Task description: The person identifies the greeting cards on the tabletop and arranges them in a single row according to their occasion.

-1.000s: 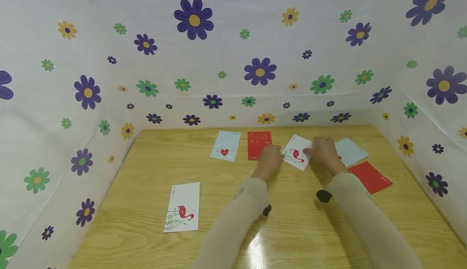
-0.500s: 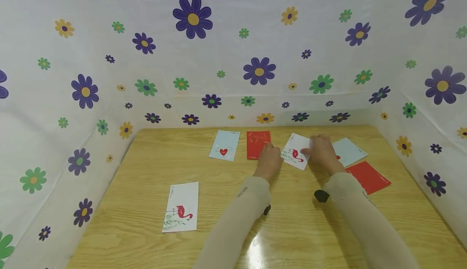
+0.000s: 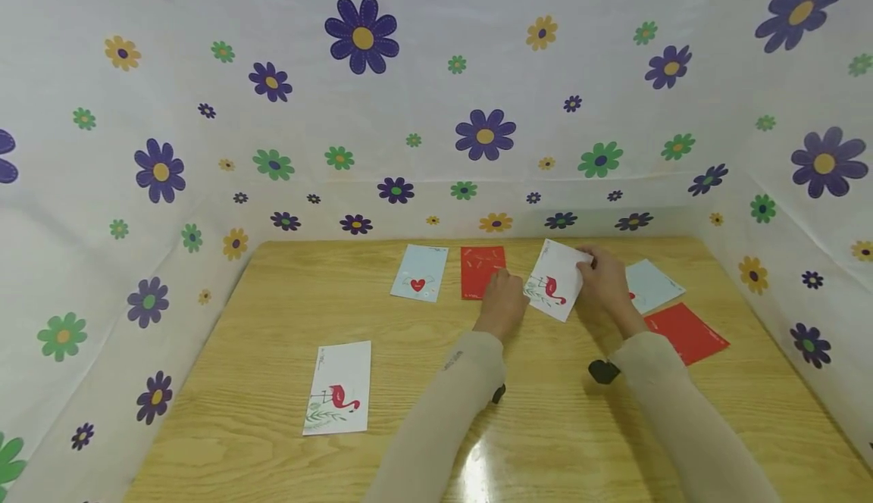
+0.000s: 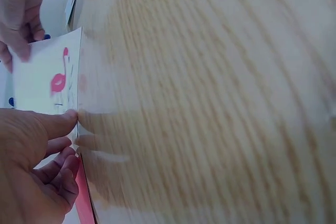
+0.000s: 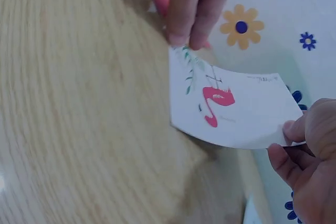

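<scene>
Left hand (image 3: 503, 302) and right hand (image 3: 607, 282) pinch the bowed, rectangular white paper card with red flamingo (image 3: 555, 270). I'd keep finger pressure light, avoiding creases.

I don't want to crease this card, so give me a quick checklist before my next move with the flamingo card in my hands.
1. Right-hand grip: ok. The right hand pinches a corner at the lettered end of the held flamingo card.
2. Left-hand grip: ok. The left hand pinches the card at its leafy end.
3. Card flat: not ok. It bows between the hands.
4. Left hand clear of the nearby red card: cannot tell. The head view shows them overlapping, but not whether they touch.
5. Second flamingo card out of the way: ok. It lies apart on the table.
</scene>
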The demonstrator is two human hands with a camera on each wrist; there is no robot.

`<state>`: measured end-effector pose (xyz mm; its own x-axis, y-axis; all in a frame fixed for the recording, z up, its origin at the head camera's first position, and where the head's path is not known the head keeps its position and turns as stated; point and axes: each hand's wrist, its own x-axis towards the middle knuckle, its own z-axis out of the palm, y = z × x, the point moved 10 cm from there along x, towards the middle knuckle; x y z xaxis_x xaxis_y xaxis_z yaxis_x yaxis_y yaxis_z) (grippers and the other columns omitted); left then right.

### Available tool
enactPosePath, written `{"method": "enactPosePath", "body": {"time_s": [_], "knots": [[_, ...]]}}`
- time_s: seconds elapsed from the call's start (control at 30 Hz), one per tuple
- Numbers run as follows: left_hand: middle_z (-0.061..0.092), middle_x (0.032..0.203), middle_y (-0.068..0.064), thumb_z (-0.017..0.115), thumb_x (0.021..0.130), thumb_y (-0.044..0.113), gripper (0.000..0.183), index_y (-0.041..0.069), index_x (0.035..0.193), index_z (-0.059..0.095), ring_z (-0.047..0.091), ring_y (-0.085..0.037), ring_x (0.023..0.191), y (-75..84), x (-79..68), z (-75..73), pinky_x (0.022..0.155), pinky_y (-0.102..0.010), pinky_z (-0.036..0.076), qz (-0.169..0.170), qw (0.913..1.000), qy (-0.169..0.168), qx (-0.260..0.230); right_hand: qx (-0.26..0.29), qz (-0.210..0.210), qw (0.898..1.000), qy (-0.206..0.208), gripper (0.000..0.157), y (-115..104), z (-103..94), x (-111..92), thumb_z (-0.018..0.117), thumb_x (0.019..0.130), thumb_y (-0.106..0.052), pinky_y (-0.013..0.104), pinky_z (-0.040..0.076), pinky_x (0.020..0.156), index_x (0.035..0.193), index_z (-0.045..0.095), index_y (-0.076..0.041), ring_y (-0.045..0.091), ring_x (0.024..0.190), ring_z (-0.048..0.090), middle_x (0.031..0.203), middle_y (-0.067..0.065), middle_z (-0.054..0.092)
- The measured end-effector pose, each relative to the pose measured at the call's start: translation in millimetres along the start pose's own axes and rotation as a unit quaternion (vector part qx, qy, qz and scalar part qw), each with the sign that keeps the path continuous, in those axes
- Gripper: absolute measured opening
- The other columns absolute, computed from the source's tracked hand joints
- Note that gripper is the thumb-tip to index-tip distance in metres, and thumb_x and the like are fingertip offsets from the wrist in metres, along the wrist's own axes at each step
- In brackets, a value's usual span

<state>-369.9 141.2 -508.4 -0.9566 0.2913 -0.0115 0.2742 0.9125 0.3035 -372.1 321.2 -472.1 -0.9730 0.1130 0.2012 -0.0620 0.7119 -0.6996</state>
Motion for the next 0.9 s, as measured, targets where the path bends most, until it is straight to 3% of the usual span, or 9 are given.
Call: {"method": "enactPosePath", "body": {"time_s": [0.13, 0.27, 0.37, 0.43, 0.6, 0.73, 0.9], "knots": [[0.063, 0.121, -0.008, 0.071, 0.1, 0.026, 0.023, 0.01, 0.116, 0.075, 0.058, -0.02, 0.113, -0.9, 0.1, -0.3, 0.1, -0.031, 0.048, 0.01, 0.9999, 0.003, -0.006, 0.025, -0.018, 0.999, 0.016, 0.033, -11.2, -12.2, -5.2, 0.053, 0.104, -0.002, 0.018, 0.045, 0.063, 0.134, 0.061, 0.009, 0.036, 0.086, 0.062, 0.109, 0.033, 0.067], [0.066, 0.115, -0.005, 0.071, 0.099, 0.021, 0.019, 0.011, 0.115, 0.075, 0.059, -0.019, 0.11, -2.0, -1.6, -1.9, 0.099, -0.031, 0.048, 0.02, 0.9993, 0.017, -0.026, 0.061, -0.016, 0.998, 0.008, 0.033, -16.1, -14.9, -9.4, 0.052, 0.105, -0.003, 0.016, 0.046, 0.06, 0.134, 0.061, 0.009, 0.039, 0.085, 0.064, 0.106, 0.031, 0.067], [0.067, 0.105, -0.003, 0.071, 0.099, 0.019, 0.016, 0.008, 0.111, 0.075, 0.059, -0.016, 0.099, -4.0, -3.8, -4.4, 0.091, -0.029, 0.05, 0.026, 0.9968, 0.023, -0.072, 0.081, -0.009, 0.997, 0.005, 0.033, -17.3, -16.2, -12.9, 0.053, 0.106, -0.005, 0.017, 0.047, 0.061, 0.135, 0.062, 0.007, 0.038, 0.085, 0.063, 0.106, 0.028, 0.067], [0.067, 0.097, 0.0, 0.069, 0.101, 0.021, 0.016, 0.007, 0.107, 0.075, 0.058, -0.015, 0.091, -6.8, -5.3, -6.2, 0.084, -0.027, 0.051, 0.028, 0.9919, 0.02, -0.122, 0.092, -0.007, 0.996, 0.003, 0.034, -18.5, -18.0, -15.8, 0.053, 0.106, -0.006, 0.017, 0.049, 0.062, 0.137, 0.062, 0.005, 0.036, 0.085, 0.063, 0.107, 0.027, 0.067], [0.068, 0.087, 0.004, 0.067, 0.103, 0.023, 0.019, 0.007, 0.101, 0.078, 0.054, -0.011, 0.08, -17.1, -9.1, -12.9, 0.074, -0.024, 0.05, 0.035, 0.9701, 0.001, -0.24, 0.137, -0.011, 0.991, -0.002, 0.035, -25.0, -23.4, -23.1, 0.057, 0.107, -0.009, 0.022, 0.056, 0.067, 0.138, 0.062, 0.003, 0.025, 0.079, 0.064, 0.102, 0.025, 0.065], [0.065, 0.08, 0.001, 0.065, 0.104, 0.021, 0.019, 0.007, 0.096, 0.076, 0.05, -0.009, 0.072, -20.7, -12.9, -17.2, 0.065, -0.021, 0.044, 0.065, 0.962, -0.022, -0.264, 0.179, 0.003, 0.984, -0.012, 0.037, -29.5, -23.8, -29.3, 0.061, 0.105, -0.014, 0.025, 0.059, 0.072, 0.137, 0.062, 0.005, 0.014, 0.075, 0.065, 0.098, 0.023, 0.063], [0.057, 0.068, 0.002, 0.067, 0.102, 0.021, 0.019, 0.007, 0.09, 0.073, 0.046, -0.009, 0.062, -24.8, -22.8, -20.4, 0.056, -0.02, 0.038, 0.084, 0.9538, -0.045, -0.285, 0.188, 0.024, 0.982, -0.017, 0.037, -31.5, -21.1, -38.2, 0.061, 0.106, -0.018, 0.024, 0.059, 0.074, 0.134, 0.062, 0.005, 0.012, 0.077, 0.064, 0.104, 0.022, 0.065]]}}
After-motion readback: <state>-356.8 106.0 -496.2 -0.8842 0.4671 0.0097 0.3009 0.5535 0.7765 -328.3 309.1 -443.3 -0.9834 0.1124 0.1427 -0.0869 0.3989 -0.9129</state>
